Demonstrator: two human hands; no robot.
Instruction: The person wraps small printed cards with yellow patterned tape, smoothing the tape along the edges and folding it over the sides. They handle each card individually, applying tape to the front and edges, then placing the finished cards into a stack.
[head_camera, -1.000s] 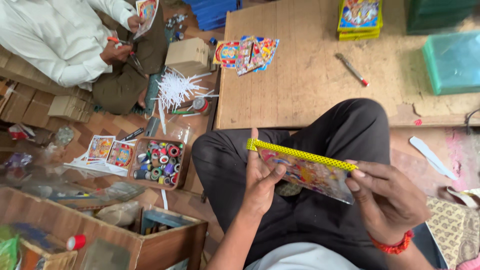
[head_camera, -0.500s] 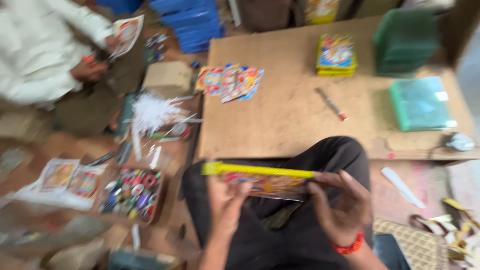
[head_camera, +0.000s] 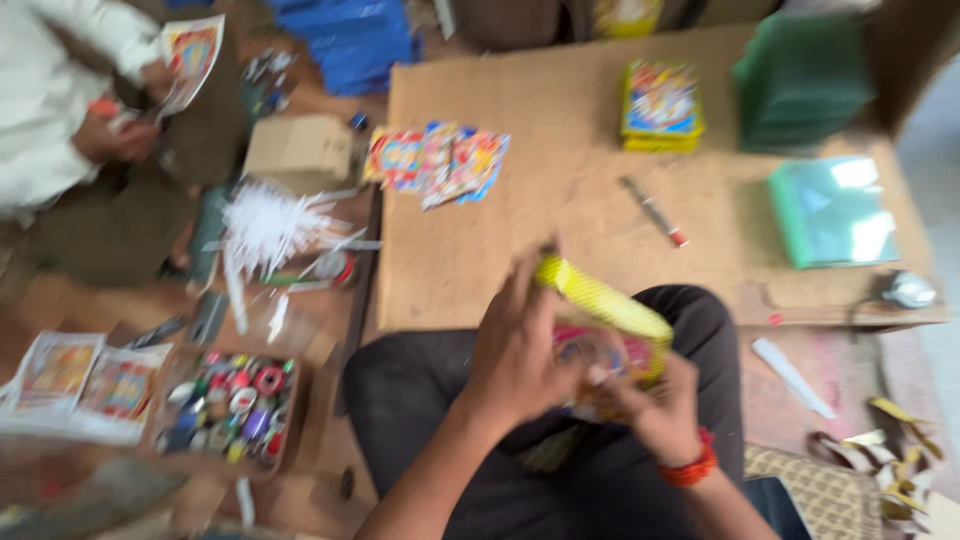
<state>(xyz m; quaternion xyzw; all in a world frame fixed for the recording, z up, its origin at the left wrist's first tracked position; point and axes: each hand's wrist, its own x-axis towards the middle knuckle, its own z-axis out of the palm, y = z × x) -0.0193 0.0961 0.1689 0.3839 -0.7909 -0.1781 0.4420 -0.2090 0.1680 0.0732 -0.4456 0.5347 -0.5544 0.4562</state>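
- Since half a second ago the yellow-edged packet (head_camera: 612, 318) has swung from lying level across the lap to slanting, its yellow strip running from upper left down to the right, and both hands have closed in toward each other.
- Left hand (head_camera: 515, 345) now sits against the upper left end of the packet, fingers curled round that end; it grips the packet, though blur hides how the fingertips lie.
- Right hand (head_camera: 655, 410) is lower and to the right, under the packet's colourful printed face, fingers closed on its lower edge; an orange wristband (head_camera: 690, 468) circles that wrist.
- Held so, the packet lies between the two hands above the dark-trousered lap (head_camera: 600, 470), just in front of the near edge of the low board table (head_camera: 560, 200).
- On the board lie a spread of colourful cards (head_camera: 437, 160), a yellow-edged stack of packets (head_camera: 660, 105), a pen-like tool (head_camera: 652, 211), and green sheets (head_camera: 832, 210) to the right.
- On the floor at the left stands a tray of small coloured rings (head_camera: 228, 405), with white paper strips (head_camera: 268, 225) beyond it.
- Another person in white (head_camera: 50, 95) sits at the upper left holding a printed card (head_camera: 190, 55).
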